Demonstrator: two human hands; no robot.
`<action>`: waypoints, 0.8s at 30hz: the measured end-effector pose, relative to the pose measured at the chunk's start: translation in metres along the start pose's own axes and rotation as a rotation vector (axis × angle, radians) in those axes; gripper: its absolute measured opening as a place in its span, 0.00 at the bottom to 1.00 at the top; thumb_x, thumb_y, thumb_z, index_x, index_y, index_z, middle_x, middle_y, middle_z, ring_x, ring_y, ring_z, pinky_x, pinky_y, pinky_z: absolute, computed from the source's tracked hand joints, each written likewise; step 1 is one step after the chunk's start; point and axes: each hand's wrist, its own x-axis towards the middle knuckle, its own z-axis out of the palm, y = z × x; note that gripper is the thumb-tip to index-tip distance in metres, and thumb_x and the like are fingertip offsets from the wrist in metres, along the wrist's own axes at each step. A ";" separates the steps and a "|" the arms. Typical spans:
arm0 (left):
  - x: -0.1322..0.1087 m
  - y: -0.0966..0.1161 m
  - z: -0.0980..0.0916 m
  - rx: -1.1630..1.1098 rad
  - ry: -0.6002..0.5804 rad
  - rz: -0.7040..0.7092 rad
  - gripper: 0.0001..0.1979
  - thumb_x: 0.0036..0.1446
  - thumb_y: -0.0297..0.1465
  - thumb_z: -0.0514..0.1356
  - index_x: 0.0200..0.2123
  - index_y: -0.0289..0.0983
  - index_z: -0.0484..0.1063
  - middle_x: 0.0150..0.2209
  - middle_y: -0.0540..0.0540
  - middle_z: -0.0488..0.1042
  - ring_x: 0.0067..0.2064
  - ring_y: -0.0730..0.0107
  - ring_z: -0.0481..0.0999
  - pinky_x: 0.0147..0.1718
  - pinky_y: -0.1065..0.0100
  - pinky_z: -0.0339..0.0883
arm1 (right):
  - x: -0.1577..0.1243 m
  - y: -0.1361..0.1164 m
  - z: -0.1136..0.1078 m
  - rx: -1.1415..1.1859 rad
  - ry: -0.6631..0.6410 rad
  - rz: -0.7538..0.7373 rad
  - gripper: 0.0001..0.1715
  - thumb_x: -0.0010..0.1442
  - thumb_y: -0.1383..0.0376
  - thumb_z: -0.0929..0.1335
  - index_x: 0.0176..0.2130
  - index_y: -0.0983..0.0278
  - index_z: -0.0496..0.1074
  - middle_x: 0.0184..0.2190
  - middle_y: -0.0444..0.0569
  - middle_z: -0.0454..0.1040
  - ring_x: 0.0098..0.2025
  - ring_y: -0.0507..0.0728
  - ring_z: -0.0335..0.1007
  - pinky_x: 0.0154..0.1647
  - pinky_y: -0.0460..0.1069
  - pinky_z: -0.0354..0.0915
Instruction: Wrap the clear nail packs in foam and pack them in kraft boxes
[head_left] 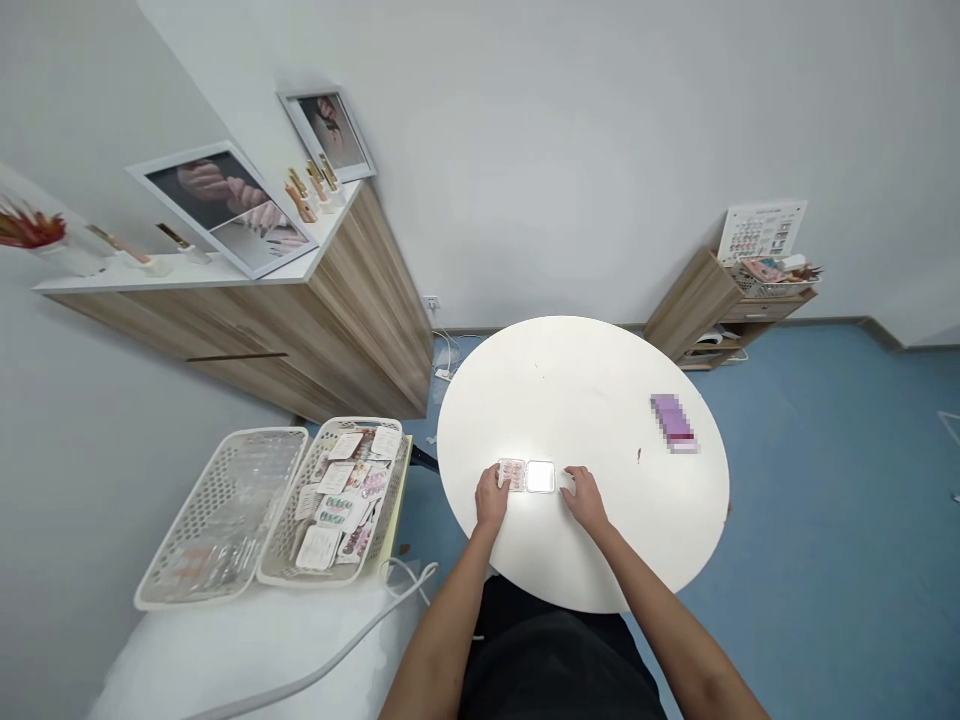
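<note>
A small clear hinged case (541, 477) lies unfolded flat on the round white table (570, 400). Its left half holds a set of pink press-on nails (513, 474); the right half looks white and bare. My left hand (491, 498) grips the left edge of the case, thumb on the near side and fingers along the far side. Just right of the case, apart from it, my right hand (586, 498) hovers over or rests on the tabletop with thumb and fingers spread and nothing in them.
A blurred purple item (673, 422) lies on the table's right. To the left, a white basket (397, 430) holds nail cards, beside another basket (161, 570) of clear packaging. A wooden cabinet (367, 300) and small shelf (686, 300) stand behind; a cable (330, 655) trails near.
</note>
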 end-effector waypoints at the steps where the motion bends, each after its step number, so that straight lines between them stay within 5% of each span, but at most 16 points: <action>1: -0.002 -0.002 0.003 0.073 0.021 0.061 0.18 0.54 0.26 0.60 0.49 0.38 0.71 0.41 0.44 0.71 0.46 0.60 0.72 0.48 0.58 0.66 | 0.000 0.001 0.003 0.035 0.002 0.050 0.22 0.54 0.66 0.63 0.50 0.61 0.67 0.48 0.52 0.69 0.51 0.61 0.66 0.51 0.55 0.65; 4: -0.008 -0.009 0.009 0.238 0.088 0.158 0.23 0.54 0.27 0.60 0.54 0.38 0.67 0.47 0.41 0.66 0.51 0.57 0.68 0.51 0.56 0.64 | 0.002 0.001 0.016 0.152 -0.015 0.196 0.24 0.52 0.63 0.65 0.50 0.64 0.69 0.47 0.54 0.69 0.46 0.60 0.69 0.49 0.55 0.67; 9: -0.012 -0.014 0.015 0.245 0.106 0.115 0.22 0.57 0.28 0.57 0.56 0.35 0.65 0.48 0.39 0.64 0.53 0.56 0.67 0.52 0.56 0.64 | 0.004 0.002 0.033 0.299 0.013 0.339 0.24 0.48 0.59 0.68 0.45 0.65 0.72 0.44 0.54 0.71 0.41 0.59 0.71 0.43 0.52 0.69; 16: -0.028 -0.002 0.021 0.080 -0.013 -0.041 0.23 0.55 0.25 0.56 0.55 0.36 0.65 0.44 0.42 0.66 0.45 0.62 0.73 0.47 0.60 0.68 | 0.020 -0.009 0.026 0.351 0.096 0.110 0.18 0.55 0.63 0.62 0.45 0.63 0.70 0.41 0.53 0.76 0.40 0.58 0.74 0.38 0.51 0.71; 24: -0.059 0.002 0.019 0.026 -0.230 0.001 0.14 0.54 0.25 0.55 0.44 0.36 0.73 0.40 0.43 0.73 0.38 0.65 0.75 0.44 0.61 0.69 | 0.009 -0.041 0.020 -0.170 -0.029 -0.366 0.24 0.59 0.75 0.59 0.51 0.61 0.71 0.47 0.51 0.77 0.49 0.58 0.71 0.47 0.52 0.69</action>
